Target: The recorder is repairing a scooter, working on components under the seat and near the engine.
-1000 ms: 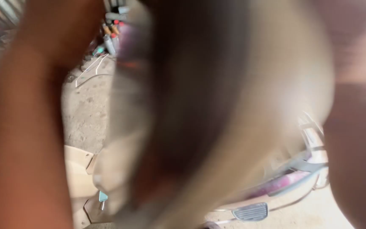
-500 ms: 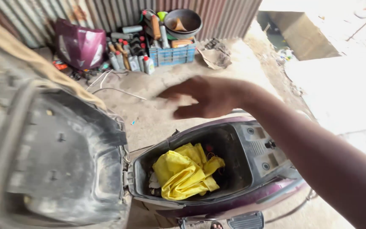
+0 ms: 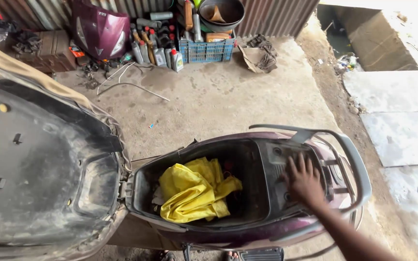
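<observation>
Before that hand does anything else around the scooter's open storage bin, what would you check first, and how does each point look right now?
1. Seat raised clear of the bin: ok.
2. Storage bin open and reachable: ok.
3. Yellow cloth lying inside the bin, not draped over its rim: ok.
4. Right hand resting flat on the panel behind the bin, holding nothing: ok.
5. Left hand's position: cannot tell, out of view.
6. Whether the seat is propped securely: cannot tell.

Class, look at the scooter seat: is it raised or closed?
Raised: the seat is tipped up, underside showing, and the storage compartment holding a yellow cloth lies open.
</observation>
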